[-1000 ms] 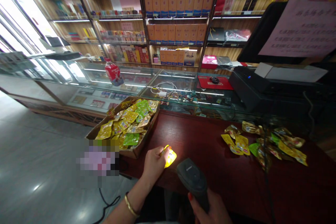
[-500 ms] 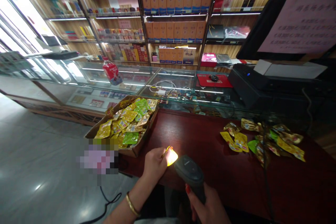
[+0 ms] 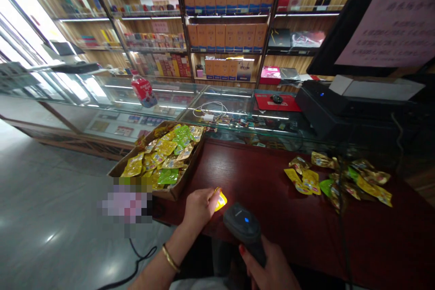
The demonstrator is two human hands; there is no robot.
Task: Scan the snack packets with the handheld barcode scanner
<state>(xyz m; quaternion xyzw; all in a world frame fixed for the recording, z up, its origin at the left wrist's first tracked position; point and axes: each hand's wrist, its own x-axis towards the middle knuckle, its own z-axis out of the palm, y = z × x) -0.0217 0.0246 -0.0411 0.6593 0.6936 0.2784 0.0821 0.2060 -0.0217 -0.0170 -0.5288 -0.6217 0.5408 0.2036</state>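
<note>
Packet (image 3: pixel 222 200) pinched by left hand (image 3: pixel 200 208), lit brightly. Scanner (image 3: pixel 242 224) gripped in right hand (image 3: pixel 273 263), nose aimed at packet, apparently not touching. Blue light (image 3: pixel 246 220) now lit on scanner, unlit half a second ago; packet's code probably read. Desk (image 3: pixel 244 167): packet-filled box (image 3: pixel 170 194) placed left, loose packets (image 3: pixel 311 182) scattered right.
</note>
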